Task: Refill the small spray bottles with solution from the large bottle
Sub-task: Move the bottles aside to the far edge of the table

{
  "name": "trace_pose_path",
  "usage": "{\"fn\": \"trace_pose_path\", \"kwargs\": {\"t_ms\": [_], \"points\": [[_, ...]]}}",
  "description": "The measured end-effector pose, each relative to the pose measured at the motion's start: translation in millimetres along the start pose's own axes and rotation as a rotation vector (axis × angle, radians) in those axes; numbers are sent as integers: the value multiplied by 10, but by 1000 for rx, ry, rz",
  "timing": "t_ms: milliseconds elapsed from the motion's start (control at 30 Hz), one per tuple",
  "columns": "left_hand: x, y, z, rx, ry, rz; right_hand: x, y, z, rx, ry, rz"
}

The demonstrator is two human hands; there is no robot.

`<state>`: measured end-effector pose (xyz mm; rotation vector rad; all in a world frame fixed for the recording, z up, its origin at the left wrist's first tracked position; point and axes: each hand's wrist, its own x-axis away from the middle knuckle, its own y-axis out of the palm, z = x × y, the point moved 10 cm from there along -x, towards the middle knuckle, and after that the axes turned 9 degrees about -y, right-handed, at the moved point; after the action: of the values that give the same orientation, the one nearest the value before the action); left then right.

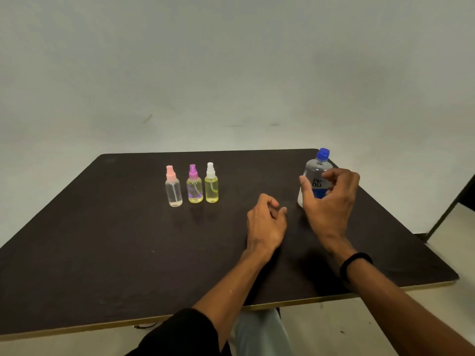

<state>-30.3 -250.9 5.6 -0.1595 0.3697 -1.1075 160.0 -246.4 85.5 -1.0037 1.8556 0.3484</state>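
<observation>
Three small spray bottles stand in a row on the dark table [102,240]: a pink-capped one [173,187] nearly empty of clear liquid, a purple-capped one [194,186] and a white-capped one [211,185], both holding yellow liquid. The large clear bottle [316,173] with a blue cap and blue label stands upright at the back right. My right hand [331,201] is just in front of it, fingers curved around its lower part, though whether they touch it is unclear. My left hand [266,222] hovers over the table's middle with loosely curled fingers, holding nothing.
A plain pale wall rises behind the table. A dark leg or frame [449,209] slants beside the table's right edge. My knees in light trousers [259,332] show below the near edge. A black band [356,263] circles my right wrist.
</observation>
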Motion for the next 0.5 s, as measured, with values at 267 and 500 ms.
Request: {"fn": "trace_pose_path", "kwargs": {"t_ms": [267,500], "points": [[-326,373,5,2,-10,60,46,358,793,-121,341,-384],[-611,762,146,-42,30,-50,8,463,977,-108,373,-452]]}}
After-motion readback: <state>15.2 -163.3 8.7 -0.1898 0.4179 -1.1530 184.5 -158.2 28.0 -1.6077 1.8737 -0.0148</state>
